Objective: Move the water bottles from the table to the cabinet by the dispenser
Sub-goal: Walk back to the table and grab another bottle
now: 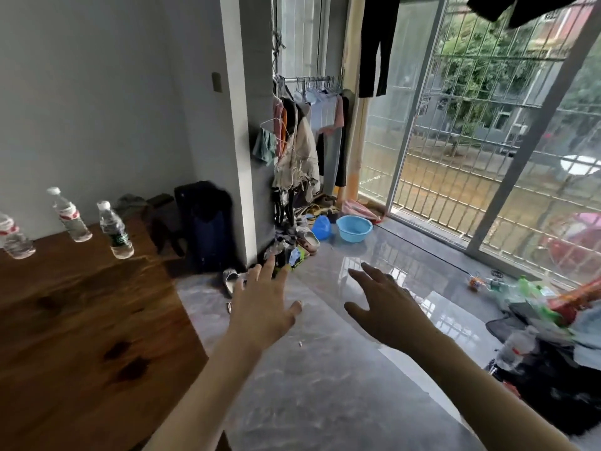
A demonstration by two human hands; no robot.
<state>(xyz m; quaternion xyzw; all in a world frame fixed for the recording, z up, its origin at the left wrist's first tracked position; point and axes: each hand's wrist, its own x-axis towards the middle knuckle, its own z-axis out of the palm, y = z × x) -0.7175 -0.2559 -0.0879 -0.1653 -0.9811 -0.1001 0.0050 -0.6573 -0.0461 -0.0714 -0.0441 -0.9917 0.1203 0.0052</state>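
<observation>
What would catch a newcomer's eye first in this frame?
Two bare forearms reach forward over the shiny grey floor, left hand and right hand both open and empty. On the wooden table at left stand three water bottles in a row, untouched. Behind, a crowded clothes rack stands by the barred window, with a blue basin on the floor below.

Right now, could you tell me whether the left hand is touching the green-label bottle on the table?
Apart. The head view shows the left hand open above the floor, with bare tabletop between it and the green-label bottle.
</observation>
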